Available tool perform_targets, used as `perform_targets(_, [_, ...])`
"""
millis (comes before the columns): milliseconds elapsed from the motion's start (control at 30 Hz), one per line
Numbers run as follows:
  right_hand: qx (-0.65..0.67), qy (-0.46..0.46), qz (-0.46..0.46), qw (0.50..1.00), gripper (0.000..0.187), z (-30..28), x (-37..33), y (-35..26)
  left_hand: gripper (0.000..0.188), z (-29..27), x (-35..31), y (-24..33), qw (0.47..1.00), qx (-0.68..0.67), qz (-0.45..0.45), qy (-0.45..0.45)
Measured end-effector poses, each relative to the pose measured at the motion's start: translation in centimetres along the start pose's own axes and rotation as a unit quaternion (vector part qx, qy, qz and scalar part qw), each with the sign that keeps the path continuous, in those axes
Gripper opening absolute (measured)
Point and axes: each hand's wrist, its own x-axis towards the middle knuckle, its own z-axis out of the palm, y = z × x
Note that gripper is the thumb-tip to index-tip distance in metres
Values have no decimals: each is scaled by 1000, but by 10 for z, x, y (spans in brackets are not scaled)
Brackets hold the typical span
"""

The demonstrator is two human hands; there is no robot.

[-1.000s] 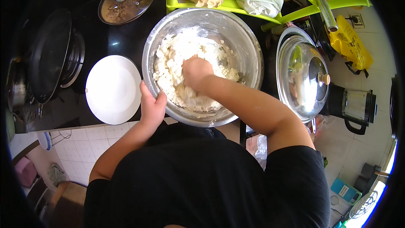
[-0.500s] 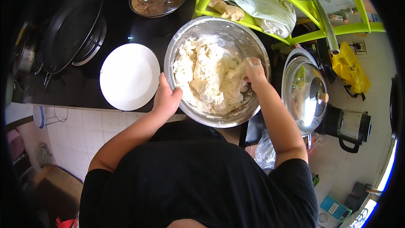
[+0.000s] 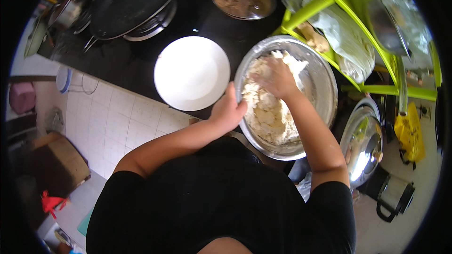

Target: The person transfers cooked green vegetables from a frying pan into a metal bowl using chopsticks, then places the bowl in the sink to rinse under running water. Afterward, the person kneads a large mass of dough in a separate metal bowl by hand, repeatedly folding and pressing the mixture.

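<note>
A wide metal mixing bowl (image 3: 325, 120) stands on the dark counter, holding a shaggy, pale dough (image 3: 270, 120) with loose floury clumps. My left hand (image 3: 228, 112) grips the bowl's left rim, thumb and fingers on either side of the edge. Inside the bowl, my right hand (image 3: 278, 80) is on the upper left part of the dough. Its fingers are smeared by motion, so their pose is unclear. Close to the left hand lies a round white plate (image 3: 190, 73), with nothing on it.
Beyond the plate are a black wok (image 3: 134, 7) on a burner and a glass-lidded pan (image 3: 242, 0). A green rack (image 3: 351, 7) with plastic bags and ginger (image 3: 314, 37) borders the bowl. On the right are a domed lid (image 3: 362, 146) and a blender (image 3: 393, 195).
My right hand has moved from the bowl's right side to the dough's upper left. My left hand keeps its hold on the rim. The whole view has shifted and turned.
</note>
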Motion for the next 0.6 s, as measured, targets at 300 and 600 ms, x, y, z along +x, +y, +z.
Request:
perform_targets(300, [216,-2,144,966,67,34,20,46,37,-48,-52,-38,872,-428,-229,-65])
perform_targets(600, [238,29,66,969,60,55,24,74,35,-85,-28,-56,858,-494,-138,34])
